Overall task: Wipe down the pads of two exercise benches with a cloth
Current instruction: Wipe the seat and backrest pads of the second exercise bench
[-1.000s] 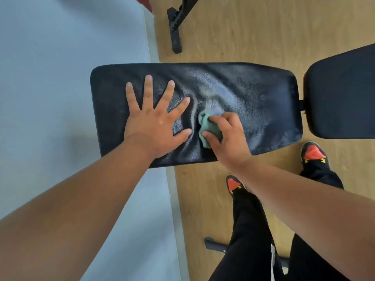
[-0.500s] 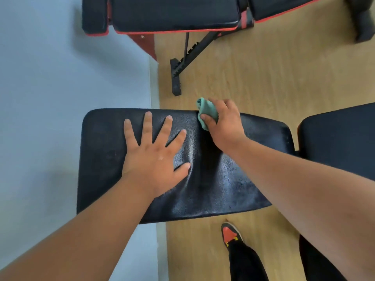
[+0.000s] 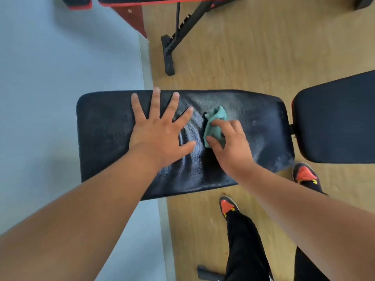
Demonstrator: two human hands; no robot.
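Note:
A black padded bench pad (image 3: 105, 134) lies across the middle of the view. My left hand (image 3: 160, 130) rests flat on it with fingers spread, pressing the vinyl into wrinkles. Just to its right, my right hand (image 3: 229, 147) grips a bunched teal cloth (image 3: 215, 122) against the pad's middle. A second black pad (image 3: 336, 120) of the same bench joins at the right. Another bench with red trim (image 3: 125, 5) shows at the top edge.
The far bench's black metal leg and foot (image 3: 169, 55) stand on the wood floor (image 3: 253, 47) beyond the pad. A pale blue mat (image 3: 50, 67) covers the left. My shoes (image 3: 228, 205) and black trousers are below the pad.
My right hand has drawn the cloth back from the pad's far edge to its middle. The left hand stays flat on the pad. The view has tilted down a little.

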